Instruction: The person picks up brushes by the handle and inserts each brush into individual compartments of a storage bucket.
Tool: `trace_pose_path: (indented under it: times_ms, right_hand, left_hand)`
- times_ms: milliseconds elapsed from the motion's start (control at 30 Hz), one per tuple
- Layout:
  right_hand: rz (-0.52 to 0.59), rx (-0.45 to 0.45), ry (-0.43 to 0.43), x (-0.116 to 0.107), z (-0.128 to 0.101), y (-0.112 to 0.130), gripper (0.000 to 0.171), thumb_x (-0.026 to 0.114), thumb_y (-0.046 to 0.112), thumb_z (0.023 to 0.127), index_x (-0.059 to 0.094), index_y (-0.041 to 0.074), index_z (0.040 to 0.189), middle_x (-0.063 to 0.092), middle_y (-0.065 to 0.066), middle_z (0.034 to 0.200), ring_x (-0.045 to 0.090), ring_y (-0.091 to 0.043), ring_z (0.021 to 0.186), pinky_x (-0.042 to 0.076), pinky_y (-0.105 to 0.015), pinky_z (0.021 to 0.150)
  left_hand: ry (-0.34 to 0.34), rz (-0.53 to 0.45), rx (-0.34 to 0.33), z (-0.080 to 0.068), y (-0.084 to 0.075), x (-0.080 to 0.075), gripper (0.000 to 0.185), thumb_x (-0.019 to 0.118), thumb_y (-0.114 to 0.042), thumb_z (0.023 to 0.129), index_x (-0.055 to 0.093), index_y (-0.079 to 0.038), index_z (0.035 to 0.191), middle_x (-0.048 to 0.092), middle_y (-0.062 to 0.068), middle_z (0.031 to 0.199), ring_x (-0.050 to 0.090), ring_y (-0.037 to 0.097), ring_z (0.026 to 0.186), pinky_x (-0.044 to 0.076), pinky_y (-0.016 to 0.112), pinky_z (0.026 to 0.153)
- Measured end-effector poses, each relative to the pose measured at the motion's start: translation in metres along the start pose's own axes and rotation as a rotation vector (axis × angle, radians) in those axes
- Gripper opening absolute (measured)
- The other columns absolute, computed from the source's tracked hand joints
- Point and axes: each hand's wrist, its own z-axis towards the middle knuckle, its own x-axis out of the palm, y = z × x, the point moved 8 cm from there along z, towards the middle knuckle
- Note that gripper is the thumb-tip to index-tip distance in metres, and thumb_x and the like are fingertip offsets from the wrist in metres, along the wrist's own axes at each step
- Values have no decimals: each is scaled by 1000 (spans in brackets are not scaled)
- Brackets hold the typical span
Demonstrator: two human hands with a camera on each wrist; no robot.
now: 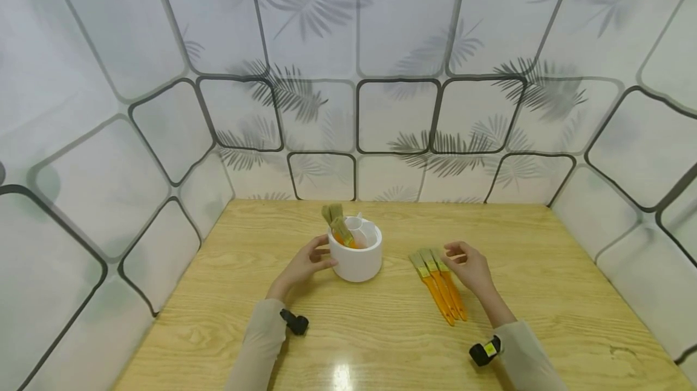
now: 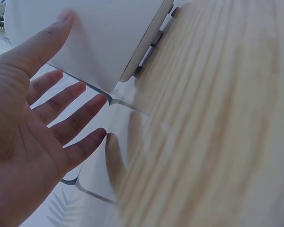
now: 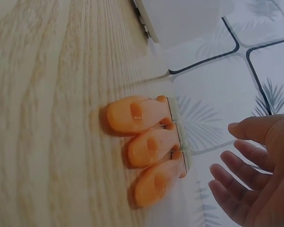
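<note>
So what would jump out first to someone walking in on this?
Three orange brushes lie side by side on the wooden table, just beside the open right hand. Left of them stands a white pot with more brushes sticking out, and the left hand touches its side with straight fingers. Tiled, leaf-patterned walls close in the scene.

Both forearms reach forward in pale sleeves, each with a small black camera strapped at the wrist. Left hand (image 1: 301,267) is spread open, palm turned inward, fingers straight-ish. Right hand (image 1: 472,268) is relaxed and open too, fingers loosely extended, holding nothing.
</note>
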Motion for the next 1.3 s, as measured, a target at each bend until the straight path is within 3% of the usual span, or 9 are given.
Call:
trace_pose_path:
  times_ms: [200,467,667,1300]
  right_hand:
    - [-18,35,41,4,-1,-6,30,64,15,88,60,-3,113,63,-20,102,60,-29,83,53,-30,62]
    - [-32,40,55,4,-2,-9,30,64,14,88,61,-3,111,63,-20,99,61,-29,81,53,-33,64]
    - [-44,47,83,6,-4,-12,31,65,15,88,60,-5,111,63,-19,97,60,-32,86,53,-42,72]
    - [-66,132,187,16,-10,-29,44,66,19,87,55,-10,118,62,-21,98,61,-37,89,56,-40,69]
  left_hand:
    - [-3,5,-2,1,0,-1,68,70,-28,83,37,-16,141,39,12,142,45,35,124,42,47,100]
    - [42,-20,-7,-11,-28,0,64,66,-16,87,34,-7,141,38,19,142,43,40,125,42,47,101]
    - [37,-23,-13,-12,-29,-1,62,65,-15,88,35,-8,141,37,19,143,42,40,126,42,47,101]
    - [44,-34,3,-11,-30,-2,57,62,-14,90,37,-5,140,40,20,141,43,41,124,42,47,101]
